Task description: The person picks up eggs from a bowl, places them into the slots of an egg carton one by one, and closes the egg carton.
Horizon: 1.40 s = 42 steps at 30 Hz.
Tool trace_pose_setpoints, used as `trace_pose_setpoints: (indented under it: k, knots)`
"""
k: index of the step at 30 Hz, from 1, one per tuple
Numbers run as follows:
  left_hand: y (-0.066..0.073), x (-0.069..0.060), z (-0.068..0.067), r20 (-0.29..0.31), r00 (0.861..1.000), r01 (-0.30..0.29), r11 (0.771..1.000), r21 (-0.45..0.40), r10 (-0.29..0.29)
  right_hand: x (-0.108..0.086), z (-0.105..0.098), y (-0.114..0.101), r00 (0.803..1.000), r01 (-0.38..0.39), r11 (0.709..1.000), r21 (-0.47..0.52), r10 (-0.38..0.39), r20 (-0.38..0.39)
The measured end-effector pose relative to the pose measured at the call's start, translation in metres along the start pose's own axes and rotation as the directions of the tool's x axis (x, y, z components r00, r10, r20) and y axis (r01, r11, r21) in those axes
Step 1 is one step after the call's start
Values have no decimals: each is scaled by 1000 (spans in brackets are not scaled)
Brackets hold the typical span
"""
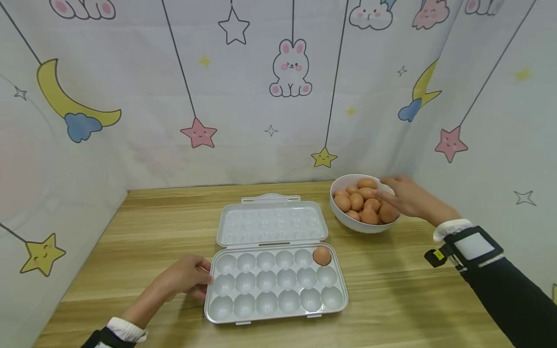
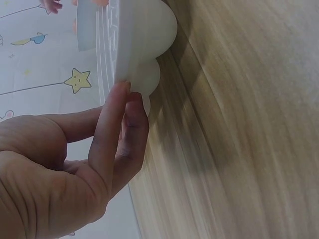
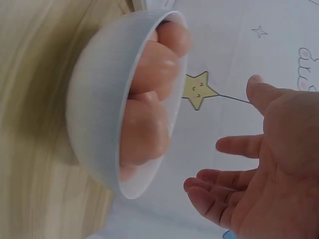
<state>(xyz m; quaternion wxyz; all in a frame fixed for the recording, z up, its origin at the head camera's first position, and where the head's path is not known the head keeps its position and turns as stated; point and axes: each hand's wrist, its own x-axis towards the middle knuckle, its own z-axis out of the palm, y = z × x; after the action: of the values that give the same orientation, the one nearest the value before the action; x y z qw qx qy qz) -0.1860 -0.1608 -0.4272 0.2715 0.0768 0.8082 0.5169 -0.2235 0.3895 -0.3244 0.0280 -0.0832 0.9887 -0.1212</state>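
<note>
A white plastic egg box (image 1: 278, 316) lies unfolded on the table, its lid (image 1: 271, 207) tipped back flat. One brown egg (image 1: 322, 256) fills the back right cup; the other cups hold nothing. My left hand (image 1: 187, 278) pinches the box's left edge, with fingertips at the rim and underside in the left wrist view. At the back right stands a white bowl (image 1: 363, 228) heaped with brown eggs (image 1: 356, 201). Just over the bowl's right side hovers my right hand (image 1: 406, 195), its fingers spread and holding nothing; the right wrist view shows this hand (image 3: 284, 164) apart from the eggs.
The wood-patterned table (image 1: 165, 227) ends at a cloth backdrop (image 1: 261, 159) printed with stars, moons and rabbits. Cloth also hangs at both sides. The bowl stands close to the back edge, right of the lid.
</note>
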Motion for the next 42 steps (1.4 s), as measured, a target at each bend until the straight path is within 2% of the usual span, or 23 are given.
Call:
trace_pose_setpoints:
  k: [3,6,13,18,23,31,38,42]
  knots:
    - [0,0,0,-5,1000,9,1000,4,-9,2,8,6,998,-45,999,2,45,37]
    - [-1,1,0,-10,1000,18,1000,3,-18,4,17,13,997,-57,998,-4,57,50]
    - [-3,1,0,-7,1000,6,1000,-8,-6,7,35,22,998,-56,998,-27,57,5]
    - [-1,-1,1,-13,1000,7,1000,-7,-7,9,41,23,987,-152,988,1,152,-57]
    - [0,-1,2,-15,1000,14,1000,-16,-14,12,44,24,972,-228,974,-4,228,-62]
    - [-1,-1,1,-19,1000,20,1000,-20,-20,14,44,19,976,-217,974,-70,216,-30]
    - [0,-1,2,-34,999,24,999,-22,-25,16,41,14,970,-238,971,-36,239,47]
    - [-1,-2,2,-33,999,23,999,-27,-24,14,40,14,972,-224,975,-6,223,72]
